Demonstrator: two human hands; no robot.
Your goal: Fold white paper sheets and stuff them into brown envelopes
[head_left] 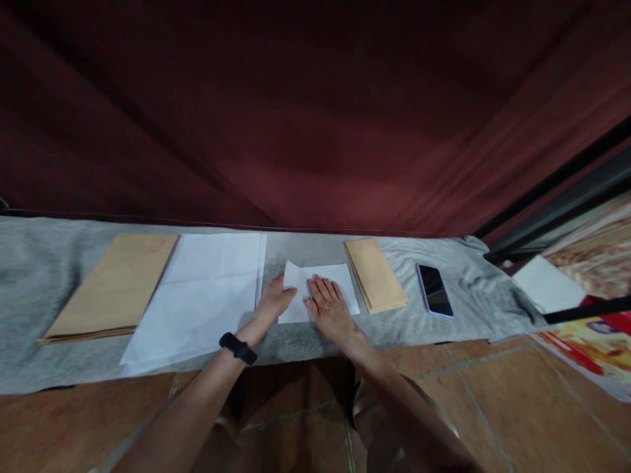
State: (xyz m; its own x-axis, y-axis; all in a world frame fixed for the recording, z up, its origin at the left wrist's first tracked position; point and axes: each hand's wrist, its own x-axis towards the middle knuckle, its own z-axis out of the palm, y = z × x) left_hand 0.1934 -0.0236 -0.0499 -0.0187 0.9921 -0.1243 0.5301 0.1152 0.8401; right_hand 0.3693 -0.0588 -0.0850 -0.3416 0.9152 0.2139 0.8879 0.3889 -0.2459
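Two hands, left hand (275, 301) and right hand (329, 307), press one folded sheet (340, 279).

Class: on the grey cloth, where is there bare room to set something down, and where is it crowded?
Bare grey cloth lies left of the large brown envelope stack, and right of the black phone toward the cloth's edge. A narrow strip separates the small brown envelopes from the phone. The middle is crowded: both hands press the folded white paper beside the large white sheets.
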